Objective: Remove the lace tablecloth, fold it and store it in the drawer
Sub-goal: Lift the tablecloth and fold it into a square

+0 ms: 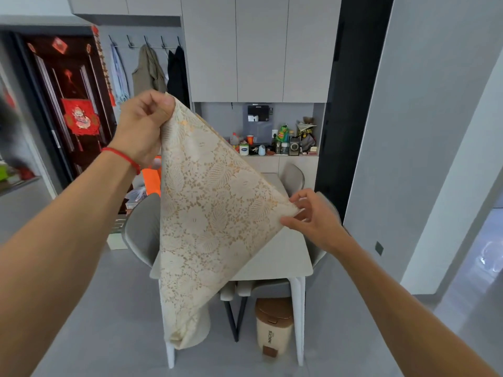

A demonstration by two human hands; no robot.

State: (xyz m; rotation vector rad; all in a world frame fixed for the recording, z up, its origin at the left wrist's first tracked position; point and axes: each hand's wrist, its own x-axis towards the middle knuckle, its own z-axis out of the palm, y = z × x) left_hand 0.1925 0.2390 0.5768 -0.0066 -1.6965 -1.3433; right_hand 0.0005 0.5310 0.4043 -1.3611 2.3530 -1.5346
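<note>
Over table (275,263), L hand (141,126) pinches lace tablecloth (206,213) corner, R hand (313,216) seemingly pinching edge.

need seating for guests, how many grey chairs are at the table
3: one chair left of the table, one at its far end, one tucked under the near end. The tablecloth may hide others.

place: home dining area | dining table (275,263), chairs (143,229), coats on wall hooks (152,69) (cluttered counter (275,148))
</note>
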